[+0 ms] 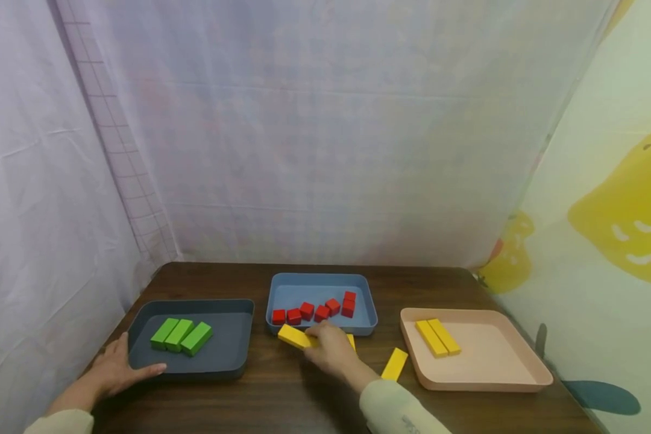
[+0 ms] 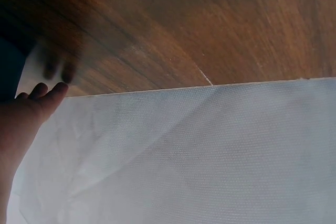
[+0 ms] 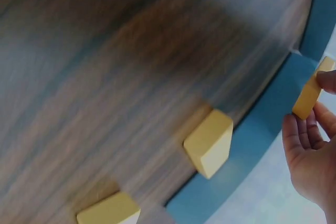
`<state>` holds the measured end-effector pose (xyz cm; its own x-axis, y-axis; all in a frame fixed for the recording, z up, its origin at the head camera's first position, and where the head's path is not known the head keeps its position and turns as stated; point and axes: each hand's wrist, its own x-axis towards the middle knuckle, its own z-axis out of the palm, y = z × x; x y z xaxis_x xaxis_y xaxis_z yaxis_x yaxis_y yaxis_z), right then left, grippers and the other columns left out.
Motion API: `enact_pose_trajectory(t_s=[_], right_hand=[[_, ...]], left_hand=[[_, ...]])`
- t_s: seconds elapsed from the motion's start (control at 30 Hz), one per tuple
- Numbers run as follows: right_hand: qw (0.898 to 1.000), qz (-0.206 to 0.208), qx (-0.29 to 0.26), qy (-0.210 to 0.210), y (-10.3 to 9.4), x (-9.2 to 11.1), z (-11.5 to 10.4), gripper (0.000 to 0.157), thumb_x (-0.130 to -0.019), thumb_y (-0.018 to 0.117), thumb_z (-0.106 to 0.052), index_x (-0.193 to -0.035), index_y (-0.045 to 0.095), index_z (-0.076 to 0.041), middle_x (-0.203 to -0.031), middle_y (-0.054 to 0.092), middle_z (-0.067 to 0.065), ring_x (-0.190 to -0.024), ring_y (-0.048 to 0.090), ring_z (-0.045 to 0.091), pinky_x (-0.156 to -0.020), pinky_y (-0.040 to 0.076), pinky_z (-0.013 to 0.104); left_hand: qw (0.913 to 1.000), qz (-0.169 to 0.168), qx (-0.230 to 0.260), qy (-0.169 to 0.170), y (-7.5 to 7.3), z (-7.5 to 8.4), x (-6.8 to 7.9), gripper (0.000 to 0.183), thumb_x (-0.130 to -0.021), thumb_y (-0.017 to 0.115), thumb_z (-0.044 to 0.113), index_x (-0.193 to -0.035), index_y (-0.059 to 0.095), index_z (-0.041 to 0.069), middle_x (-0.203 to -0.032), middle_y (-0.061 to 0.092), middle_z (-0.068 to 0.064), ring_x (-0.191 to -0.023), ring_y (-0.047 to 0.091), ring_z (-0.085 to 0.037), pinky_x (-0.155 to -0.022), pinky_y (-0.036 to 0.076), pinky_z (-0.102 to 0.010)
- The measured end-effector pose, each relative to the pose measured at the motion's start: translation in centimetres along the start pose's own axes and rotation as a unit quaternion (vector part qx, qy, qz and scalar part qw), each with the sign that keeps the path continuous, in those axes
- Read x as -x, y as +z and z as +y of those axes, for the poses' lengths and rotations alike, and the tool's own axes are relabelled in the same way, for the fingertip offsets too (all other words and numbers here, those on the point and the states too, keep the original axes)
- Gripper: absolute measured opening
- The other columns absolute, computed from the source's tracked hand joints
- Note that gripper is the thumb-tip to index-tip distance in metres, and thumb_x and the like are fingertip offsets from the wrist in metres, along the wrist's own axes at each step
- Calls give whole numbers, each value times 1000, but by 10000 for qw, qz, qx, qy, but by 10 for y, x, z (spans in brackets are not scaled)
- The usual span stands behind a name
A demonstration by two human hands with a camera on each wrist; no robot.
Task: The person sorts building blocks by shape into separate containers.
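In the head view my right hand (image 1: 333,351) pinches a long yellow block (image 1: 294,336) just in front of the blue tray. The right wrist view shows that block (image 3: 305,100) tilted between thumb and fingers. Behind the hand, a second yellow block (image 1: 351,341) lies partly hidden by the tray's near side. A third yellow block (image 1: 394,364) rests on the table nearer the right sleeve. My left hand (image 1: 114,369) is spread around the near left corner of a dark grey tray (image 1: 228,343), its thumb along the front side and its fingers straight.
Three green blocks (image 1: 179,334) lie in the dark tray. Several red cubes (image 1: 307,311) sit in the blue tray (image 1: 314,280) at the back. To the right, a peach tray (image 1: 499,349) holds two yellow blocks (image 1: 438,337). Pale curtains (image 1: 325,150) hang around the wooden table (image 1: 282,392).
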<state>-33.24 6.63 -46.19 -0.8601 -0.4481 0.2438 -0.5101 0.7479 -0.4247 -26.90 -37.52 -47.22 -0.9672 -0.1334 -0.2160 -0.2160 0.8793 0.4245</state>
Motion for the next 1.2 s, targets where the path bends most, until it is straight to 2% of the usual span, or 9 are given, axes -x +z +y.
enact_pose_trajectory(t_s=[0.1,0.33,0.43,0.6,0.8,0.93,1.03,1.1,1.2], right_hand=[[9996,266,-99,-89,-9,3,6,34,-82,75,-17,-112,73,-1,-102,69,9,-87,59,21,-81,52,40],[9967,801,-136,94,-38,14,31,31,-81,79,-16,-108,74,-3,-100,67,7,-84,58,19,-77,52,38],[9938,1020,-196,405,-55,21,45,31,-79,81,-14,-108,75,-3,-95,66,7,-79,57,18,-73,52,36],[9853,1088,-523,1211,-86,36,74,35,-84,77,-16,-116,72,-2,-102,63,9,-82,56,19,-74,52,35],[9815,1242,-418,1396,-120,59,116,38,-88,73,-15,-120,67,5,-107,63,19,-88,60,26,-74,54,40],[9789,1215,-351,1605,-137,74,142,42,-90,70,-16,-123,63,8,-111,62,24,-90,62,29,-73,56,41],[9772,1245,-226,1707,-145,84,160,43,-92,69,-18,-123,62,10,-113,63,27,-92,63,31,-74,56,43],[9773,1281,-37,1684,-150,89,172,43,-92,68,-18,-121,62,12,-111,65,29,-91,64,33,-74,56,46],[9760,1343,386,1669,-156,98,188,36,-90,69,-19,-114,67,9,-97,70,21,-80,63,29,-69,53,45]], left_hand=[[10000,16,-23,17,0,0,-1,137,-77,65,75,-138,2,-30,-136,5,-58,-125,11,-73,-104,18,-76],[10000,13,-47,53,0,1,0,136,-78,64,74,-138,2,-31,-136,6,-59,-125,12,-73,-104,19,-76],[9999,-31,-37,90,-2,1,1,136,-79,63,74,-137,0,-32,-136,5,-59,-126,11,-73,-104,19,-75],[9999,-91,-4,126,-7,-1,3,133,-82,62,72,-137,0,-32,-138,1,-57,-129,6,-70,-104,14,-77],[9991,153,-283,262,-10,-3,5,129,-84,56,75,-142,3,-27,-141,2,-54,-129,3,-71,-95,8,-85],[9938,695,-470,735,-4,7,3,123,-85,56,73,-145,9,-24,-145,8,-50,-131,7,-69,-94,8,-85],[9839,1170,-596,1208,5,24,-1,118,-84,60,71,-146,19,-20,-148,16,-46,-134,13,-65,-96,9,-84],[9764,1352,-659,1549,13,40,-4,114,-83,63,70,-147,25,-17,-149,22,-43,-135,18,-62,-99,12,-82],[9689,1314,-610,2004,25,65,-7,110,-82,65,67,-148,29,-13,-151,27,-38,-138,21,-58,-103,14,-78]])
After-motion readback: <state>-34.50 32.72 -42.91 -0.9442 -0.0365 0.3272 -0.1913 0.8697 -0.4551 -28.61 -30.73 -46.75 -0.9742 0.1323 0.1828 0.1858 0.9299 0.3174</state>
